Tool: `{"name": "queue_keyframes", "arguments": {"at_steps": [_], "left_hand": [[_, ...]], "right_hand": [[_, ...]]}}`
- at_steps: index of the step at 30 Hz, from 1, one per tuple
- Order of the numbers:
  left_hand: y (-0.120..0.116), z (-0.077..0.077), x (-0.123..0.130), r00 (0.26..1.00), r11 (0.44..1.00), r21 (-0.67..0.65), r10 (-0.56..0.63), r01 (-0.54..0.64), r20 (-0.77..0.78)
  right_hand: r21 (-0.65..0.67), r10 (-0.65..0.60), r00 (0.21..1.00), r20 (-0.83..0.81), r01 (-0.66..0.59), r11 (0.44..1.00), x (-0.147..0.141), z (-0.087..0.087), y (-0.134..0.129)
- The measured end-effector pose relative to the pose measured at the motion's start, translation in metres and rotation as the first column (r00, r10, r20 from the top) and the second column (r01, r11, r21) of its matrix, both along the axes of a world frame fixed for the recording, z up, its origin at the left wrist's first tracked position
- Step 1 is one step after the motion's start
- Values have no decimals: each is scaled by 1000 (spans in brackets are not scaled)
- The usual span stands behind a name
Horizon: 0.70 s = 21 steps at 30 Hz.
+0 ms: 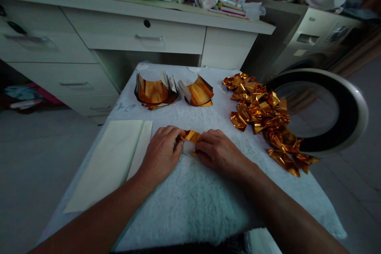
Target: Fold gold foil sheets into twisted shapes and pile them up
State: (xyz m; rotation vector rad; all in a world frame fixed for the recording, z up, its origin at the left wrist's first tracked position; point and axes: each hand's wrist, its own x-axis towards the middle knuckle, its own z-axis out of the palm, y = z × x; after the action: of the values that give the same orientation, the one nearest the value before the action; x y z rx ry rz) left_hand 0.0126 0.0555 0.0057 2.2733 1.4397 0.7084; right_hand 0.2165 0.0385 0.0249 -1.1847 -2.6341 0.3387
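Left of the heap [262, 112], our left hand [163, 145] and right hand [218, 149] pinch opposite ends of the foil [192, 136], likely to tauten it; stacks [153, 91] lie there too (for easy reach, probably).

No txt legible: small mark [312, 19] on washing machine [315, 47], prob. a logo, too blurry to read.

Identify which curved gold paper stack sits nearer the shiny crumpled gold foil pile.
The narrower curved gold paper stack, on the right; the wider curved stack sits to its left, farther from the shiny crumpled gold foil pile.
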Motion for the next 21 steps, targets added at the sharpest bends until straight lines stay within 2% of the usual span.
{"name": "queue_keyframes", "arguments": {"at_steps": [7,14,17,21], "left_hand": [[-1,2,-1,995,999,-43,-20,24,93],[-8,7,0,977,990,-139,26,3,212],[-10,4,1,977,994,-113,28,-4,212],[-9,0,2,991,999,13,-43,42,130]], "right_hand": [[59,19,1000,7,-20,998,2,-4,1],[95,-73,993,-93,82,992,9,-6,5],[78,-107,983,-152,119,990,14,-5,6],[63,-137,974,-181,150,987,16,-5,7]]}}
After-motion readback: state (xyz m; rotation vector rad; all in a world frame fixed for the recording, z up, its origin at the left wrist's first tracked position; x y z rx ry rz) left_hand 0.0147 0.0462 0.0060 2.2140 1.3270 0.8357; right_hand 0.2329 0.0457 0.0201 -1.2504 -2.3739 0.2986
